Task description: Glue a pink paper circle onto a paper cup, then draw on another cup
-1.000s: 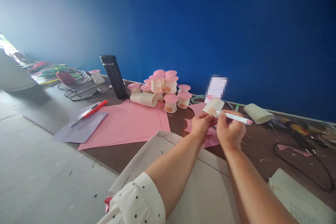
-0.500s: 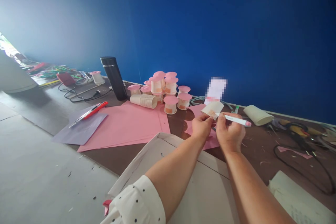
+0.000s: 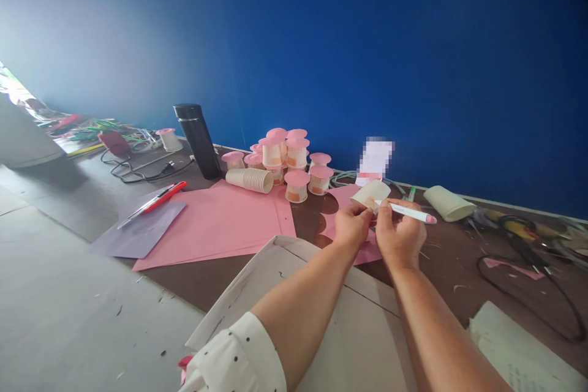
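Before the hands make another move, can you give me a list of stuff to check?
1. Left hand holds the small cup: ok.
2. Right hand grips the white pen: ok.
3. Pen tip touching the small cup: cannot tell, too small to see.
4. Red knife away from both hands: ok, it lies on the purple paper.
5. Loose cup on the right standing up: not ok, it lies on its side.

Your left hand point(image 3: 353, 226) holds a tilted paper cup point(image 3: 371, 191); your right hand point(image 3: 403, 234) grips a white marker point(image 3: 410, 212) (pink-ended) at its side.
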Action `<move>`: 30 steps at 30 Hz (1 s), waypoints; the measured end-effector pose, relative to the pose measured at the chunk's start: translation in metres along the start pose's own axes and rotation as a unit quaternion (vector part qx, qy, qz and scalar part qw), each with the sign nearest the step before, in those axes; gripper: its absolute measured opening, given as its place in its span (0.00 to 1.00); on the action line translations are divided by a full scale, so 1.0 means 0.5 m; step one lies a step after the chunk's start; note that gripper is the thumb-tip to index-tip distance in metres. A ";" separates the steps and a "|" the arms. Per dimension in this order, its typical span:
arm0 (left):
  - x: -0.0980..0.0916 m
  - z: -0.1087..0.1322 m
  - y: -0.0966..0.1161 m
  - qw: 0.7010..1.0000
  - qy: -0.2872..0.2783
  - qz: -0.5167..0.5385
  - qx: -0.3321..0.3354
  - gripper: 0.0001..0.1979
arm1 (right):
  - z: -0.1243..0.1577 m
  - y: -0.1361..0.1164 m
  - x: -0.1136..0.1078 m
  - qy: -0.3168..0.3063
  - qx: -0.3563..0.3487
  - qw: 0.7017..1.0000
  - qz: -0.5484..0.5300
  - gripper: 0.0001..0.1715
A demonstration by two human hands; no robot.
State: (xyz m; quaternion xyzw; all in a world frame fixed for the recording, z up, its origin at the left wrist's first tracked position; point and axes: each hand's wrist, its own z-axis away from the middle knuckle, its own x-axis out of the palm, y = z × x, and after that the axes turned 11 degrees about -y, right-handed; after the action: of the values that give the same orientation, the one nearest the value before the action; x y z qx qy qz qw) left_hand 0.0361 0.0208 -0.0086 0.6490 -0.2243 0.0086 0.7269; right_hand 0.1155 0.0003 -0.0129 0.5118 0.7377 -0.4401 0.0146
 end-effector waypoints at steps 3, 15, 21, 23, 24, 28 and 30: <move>-0.001 -0.003 -0.005 1.000 -0.004 -0.016 -0.004 0.06 | 0.001 0.002 0.001 -0.012 -0.003 1.000 -0.013 0.13; -0.003 -0.018 -0.017 1.000 -0.005 -0.018 0.017 0.06 | 0.003 -0.003 0.000 -0.023 -0.033 0.999 0.011 0.13; -0.004 -0.020 -0.022 0.999 -0.001 -0.036 0.026 0.06 | 0.001 -0.002 -0.002 -0.018 -0.028 0.999 0.027 0.13; -0.004 -0.017 -0.018 0.999 -0.002 -0.033 0.026 0.06 | 0.000 -0.002 -0.002 -0.014 -0.026 0.999 0.027 0.13; -0.003 -0.014 -0.014 0.999 -0.005 -0.028 0.026 0.06 | 0.000 -0.002 -0.002 -0.011 -0.025 0.999 0.026 0.13; -0.001 -0.007 -0.002 1.000 0.002 -0.018 0.018 0.05 | 0.001 -0.002 -0.001 -0.023 -0.020 0.999 0.017 0.13; 0.000 -0.009 -0.004 1.000 0.003 0.010 0.009 0.05 | 0.002 -0.002 -0.002 -0.022 -0.024 0.999 0.014 0.13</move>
State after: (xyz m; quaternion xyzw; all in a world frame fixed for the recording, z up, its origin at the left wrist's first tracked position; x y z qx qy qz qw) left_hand 0.0381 0.0246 -0.0105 0.6530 -0.2285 0.0203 0.7218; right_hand 0.1146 -0.0012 -0.0122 0.5118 0.7405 -0.4329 0.0490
